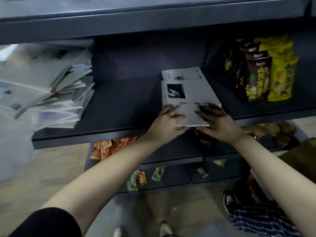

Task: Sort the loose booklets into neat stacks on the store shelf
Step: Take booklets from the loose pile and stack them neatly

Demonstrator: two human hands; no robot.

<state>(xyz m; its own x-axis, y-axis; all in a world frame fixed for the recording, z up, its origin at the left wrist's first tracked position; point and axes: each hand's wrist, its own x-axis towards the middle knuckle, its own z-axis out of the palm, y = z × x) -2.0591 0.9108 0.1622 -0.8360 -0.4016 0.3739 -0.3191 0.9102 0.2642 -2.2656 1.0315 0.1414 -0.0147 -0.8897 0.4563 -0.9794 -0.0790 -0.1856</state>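
A grey booklet point(188, 94) with a dark photo and black title lies on the dark shelf point(119, 106), right of centre, on top of other booklets. A second booklet point(183, 73) pokes out behind it. My left hand point(166, 124) grips the top booklet's near left corner, fingers on the cover and thumb under the edge. My right hand point(218, 123) holds the near right corner the same way. A messy heap of loose booklets point(56, 93) leans at the shelf's left end.
Yellow and brown snack bags point(263, 72) stand at the right of the same shelf. Lower shelves hold orange packets point(109, 147), small sachets point(142, 178) and round brown items point(273, 130). Another shelf board point(136, 19) overhangs above. Someone's shoe and checked cloth point(256, 218) are on the floor.
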